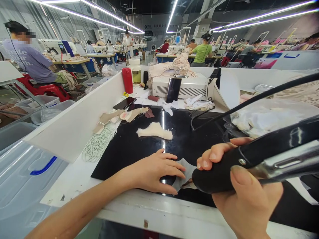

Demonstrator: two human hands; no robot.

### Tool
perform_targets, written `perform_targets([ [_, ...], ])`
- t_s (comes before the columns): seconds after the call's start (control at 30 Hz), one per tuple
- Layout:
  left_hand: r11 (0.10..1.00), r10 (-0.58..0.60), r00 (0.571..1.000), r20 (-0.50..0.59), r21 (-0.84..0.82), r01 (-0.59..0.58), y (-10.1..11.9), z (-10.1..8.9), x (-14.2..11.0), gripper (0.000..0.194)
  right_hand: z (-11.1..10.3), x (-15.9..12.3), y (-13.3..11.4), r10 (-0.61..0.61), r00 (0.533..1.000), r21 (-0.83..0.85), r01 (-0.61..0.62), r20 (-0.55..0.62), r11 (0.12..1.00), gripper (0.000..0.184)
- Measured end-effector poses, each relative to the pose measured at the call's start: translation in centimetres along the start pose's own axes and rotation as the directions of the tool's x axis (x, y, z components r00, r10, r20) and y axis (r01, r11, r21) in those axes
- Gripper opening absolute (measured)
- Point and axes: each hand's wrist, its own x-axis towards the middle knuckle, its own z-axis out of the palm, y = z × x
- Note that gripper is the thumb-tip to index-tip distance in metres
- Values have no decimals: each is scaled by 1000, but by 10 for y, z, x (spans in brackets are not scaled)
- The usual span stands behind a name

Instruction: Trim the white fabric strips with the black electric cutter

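Observation:
My left hand [159,171] lies flat with fingers spread, its fingertips pressing on a thin greyish-white fabric piece [184,166] on the glossy black board [117,156]. My right hand [246,186] is closed around a thick black corded hand tool [216,176] with a silver metal lever [281,162]. The tool's narrow tip [188,183] reaches over the fabric close to my left fingers. I cannot tell whether the tip touches it. Beyond my left hand, a cream shaped fabric piece [154,130] lies on the board.
A white vented machine [180,87] stands at the back, with a phone [173,89] leaning on it. Left are pale green cord loops [98,142], fabric scraps [111,118] and a red bottle [127,80]. A black cable [259,96] arches at right, near a plastic bag [261,116].

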Motion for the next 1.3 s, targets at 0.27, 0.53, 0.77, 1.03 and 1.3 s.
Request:
perform_targets([
  [0.27, 1000, 1, 1000, 1, -30, -1, 1, -2, 0, 44, 4, -1, -2, 52, 999, 18, -52, -13, 999, 41],
  [0.53, 998, 23, 1000, -14, -53, -23, -3, 1, 0, 46, -5, -14, 1, 73, 995, -43, -70, 65, 997, 38],
  [0.77, 997, 41, 997, -63, -58, -45, -3, 0, -6, 36, -9, 13, -10, -45, 992, -76, 37, -114, 996, 44],
  [1.03, 991, 86, 992, -89, 115, -75, 0, 15, 3, 57, -31, 29, -4, -146, 965, -156, 114, -216, 981, 31],
  [1.3, 984, 59, 998, -36, 171, -52, 0, 17, 2, 56, -27, 22, 3, -138, 978, -73, 128, -156, 989, 40],
])
